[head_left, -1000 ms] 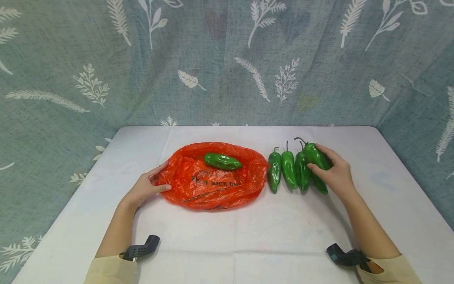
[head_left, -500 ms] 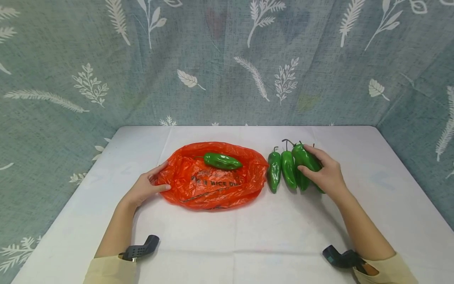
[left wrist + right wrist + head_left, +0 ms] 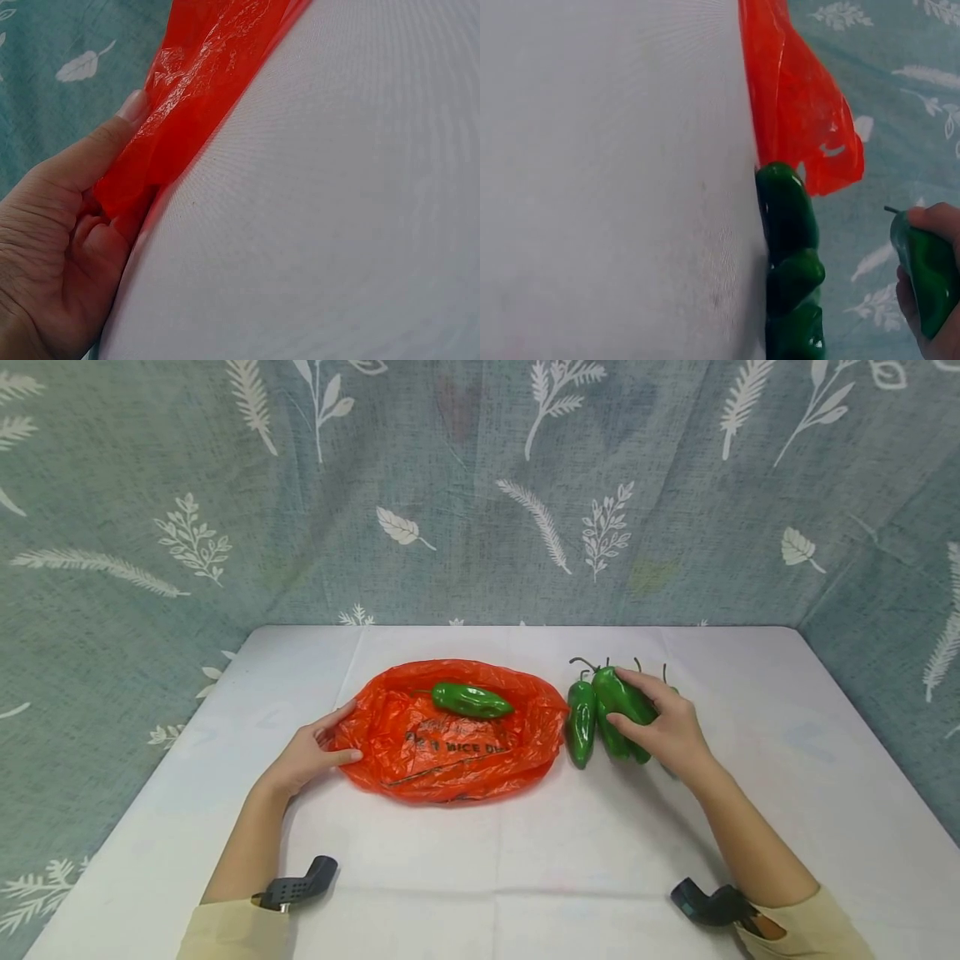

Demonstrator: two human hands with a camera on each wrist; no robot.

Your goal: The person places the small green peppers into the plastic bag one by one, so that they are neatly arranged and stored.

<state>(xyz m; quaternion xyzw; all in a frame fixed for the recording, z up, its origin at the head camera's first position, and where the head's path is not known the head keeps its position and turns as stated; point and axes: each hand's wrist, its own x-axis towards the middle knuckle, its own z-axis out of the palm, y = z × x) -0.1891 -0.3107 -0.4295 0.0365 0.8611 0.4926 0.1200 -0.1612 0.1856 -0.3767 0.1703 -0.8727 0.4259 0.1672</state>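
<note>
A red plastic bag [image 3: 450, 787] with dark printing lies spread on the table, its mouth facing up. Inside rests one green pepper [image 3: 471, 701]. My left hand [image 3: 303, 758] holds the bag's left side, and in the left wrist view the thumb lies along the red plastic [image 3: 199, 82] while the fingers are partly hidden. My right hand [image 3: 663, 722] grips another green pepper [image 3: 618, 693] between thumb and fingers, raised over a row of peppers. The right wrist view has this held pepper [image 3: 928, 274] apart from the row below.
Right of the bag, the row's leftmost pepper [image 3: 581, 727] lies near the bag's rim. Several others beside it are partly covered by my hand and the held pepper. A white cloth covers the table [image 3: 420, 868]. A patterned grey-green curtain [image 3: 465, 527] stands behind.
My right hand has moved left with the pepper, passing over the row towards the bag. A pepper at the row's right end now shows behind the hand. The left hand and bag stay put.
</note>
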